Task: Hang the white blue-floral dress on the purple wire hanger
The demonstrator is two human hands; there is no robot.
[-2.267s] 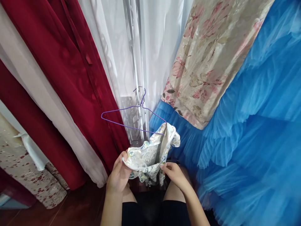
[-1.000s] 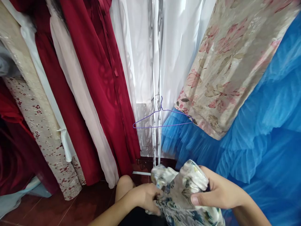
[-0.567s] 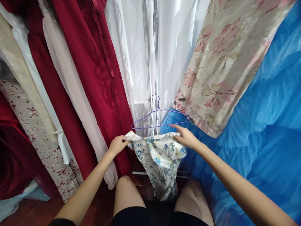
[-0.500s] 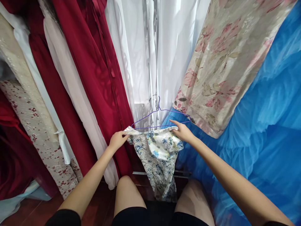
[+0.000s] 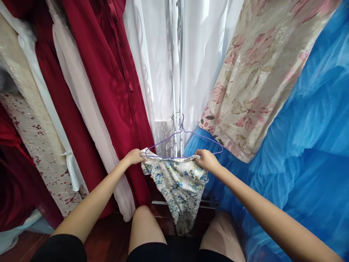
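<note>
A small white garment with a blue flower print [image 5: 178, 182] hangs between my two hands, stretched along its top edge. My left hand [image 5: 132, 157] is closed on its left corner. My right hand [image 5: 205, 160] is closed on its right corner. The top edge lies right at the bottom wire of a purple wire hanger [image 5: 184, 142], which hangs by its hook on a thin metal pole [image 5: 177, 72]. Both my arms reach forward, and my bare knees show below.
Dark red dresses [image 5: 109, 80] and pale ones hang at the left, a white sheer curtain [image 5: 201, 54] behind the pole. At the right hang a beige flowered dress [image 5: 253, 83] and a big blue tulle skirt [image 5: 305, 153]. The floor is dark red wood [image 5: 106, 236].
The garment was off the hanger and bunched in my lap a second ago. I have since spread it by its top edge and lifted it up to the hanger's bottom wire.
</note>
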